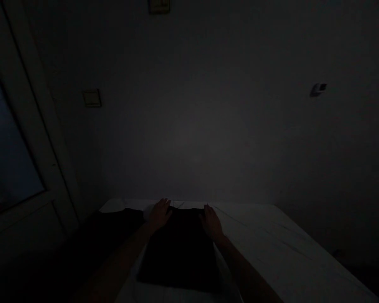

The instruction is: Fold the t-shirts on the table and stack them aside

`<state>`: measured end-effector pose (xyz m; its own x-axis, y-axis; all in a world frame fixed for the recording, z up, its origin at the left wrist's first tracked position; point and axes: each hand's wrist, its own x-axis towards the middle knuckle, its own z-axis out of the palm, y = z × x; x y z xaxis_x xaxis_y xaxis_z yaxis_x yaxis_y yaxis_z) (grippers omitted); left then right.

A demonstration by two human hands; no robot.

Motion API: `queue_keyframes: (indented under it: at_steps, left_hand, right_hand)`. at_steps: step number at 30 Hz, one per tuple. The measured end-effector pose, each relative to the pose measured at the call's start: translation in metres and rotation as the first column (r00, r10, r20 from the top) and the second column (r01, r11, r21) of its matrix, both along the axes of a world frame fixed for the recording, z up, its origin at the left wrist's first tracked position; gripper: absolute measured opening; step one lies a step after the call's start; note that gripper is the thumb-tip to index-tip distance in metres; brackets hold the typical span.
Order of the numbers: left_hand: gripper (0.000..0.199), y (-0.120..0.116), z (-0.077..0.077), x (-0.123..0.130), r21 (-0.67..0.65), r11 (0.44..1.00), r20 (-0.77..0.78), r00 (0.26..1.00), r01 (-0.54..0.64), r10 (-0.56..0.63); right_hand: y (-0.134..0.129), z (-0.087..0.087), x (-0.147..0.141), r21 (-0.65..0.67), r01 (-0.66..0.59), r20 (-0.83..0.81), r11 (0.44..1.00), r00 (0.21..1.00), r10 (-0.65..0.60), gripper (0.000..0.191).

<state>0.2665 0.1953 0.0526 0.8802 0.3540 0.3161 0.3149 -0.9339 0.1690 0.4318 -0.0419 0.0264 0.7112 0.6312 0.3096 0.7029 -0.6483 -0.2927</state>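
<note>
The view is very dark. A black cloth-like piece [181, 250] lies flat on a pale, veined table [271, 244]. My left hand [159, 214] rests at its far left corner, fingers stretched forward and thumb apart. At the far right corner lies my right hand [212, 221], its fingers also extended over the edge. Neither hand shows a grip on the piece. Left of my left forearm, another black cloth-like item [120, 223] covers the table's left part; its folds cannot be made out.
Behind the table stands a plain wall [196, 126] with a switch plate [92, 98], another plate [159, 6] higher up and a small fixture [318, 89] at right. A door with a glass pane [9, 151] is at the left.
</note>
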Motion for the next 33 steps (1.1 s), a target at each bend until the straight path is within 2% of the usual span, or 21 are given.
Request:
queue_keyframes:
  at_steps: [2,5,8,11,13,15,21,25,28,30,33]
  left_hand:
    - [0.056,-0.006,-0.013,0.011,0.019,0.999,-0.034,0.998,-0.050,0.050]
    - [0.057,-0.012,-0.047,0.014,0.063,0.989,-0.145,0.979,-0.133,0.141]
    - [0.061,-0.008,-0.077,0.013,0.085,0.986,-0.163,0.975,-0.141,0.153]
    - [0.072,0.005,-0.088,0.016,-0.027,0.970,-0.018,0.971,-0.240,0.239]
    - [0.069,0.015,-0.086,0.020,-0.143,0.936,0.060,0.941,-0.321,0.332]
    - [0.056,0.027,-0.082,0.023,-0.214,0.908,0.082,0.920,-0.359,0.383]
    - [0.027,0.046,-0.068,0.031,-0.285,0.865,0.076,0.890,-0.413,0.450]
    - [0.020,0.035,-0.059,0.032,-0.322,0.849,0.127,0.869,-0.420,0.478]
    - [0.020,0.021,-0.049,0.030,-0.341,0.851,0.187,0.858,-0.400,0.478]
    - [0.023,0.012,-0.038,0.029,-0.359,0.855,0.221,0.856,-0.374,0.467]
    - [0.027,0.002,-0.010,0.026,-0.369,0.883,0.265,0.877,-0.291,0.400]
  right_hand:
    - [0.005,-0.014,-0.005,-0.080,-0.006,-0.028,0.997,1.000,0.003,0.066]
    - [0.008,-0.038,-0.010,-0.155,0.007,-0.096,0.988,0.995,-0.022,0.072]
    - [0.007,-0.052,-0.008,-0.099,0.042,-0.084,0.994,0.995,-0.050,0.072]
    - [0.004,-0.053,0.001,0.029,0.117,-0.052,0.993,0.992,-0.115,0.065]
    - [0.004,-0.050,0.007,0.080,0.163,-0.067,0.983,0.985,-0.157,0.062]
    - [0.004,-0.046,0.013,0.095,0.196,-0.110,0.976,0.976,-0.186,0.058]
    - [0.006,-0.042,0.025,0.143,0.231,-0.151,0.962,0.966,-0.209,0.039]
    - [0.003,-0.044,0.024,0.211,0.228,-0.183,0.951,0.965,-0.191,0.035]
    - [-0.002,-0.041,0.021,0.333,0.209,-0.269,0.919,0.956,-0.120,0.037]
    - [-0.006,-0.036,0.019,0.424,0.192,-0.319,0.885,0.946,-0.052,0.039]
    - [-0.011,-0.018,0.014,0.492,0.144,-0.337,0.859,0.941,0.035,0.037]
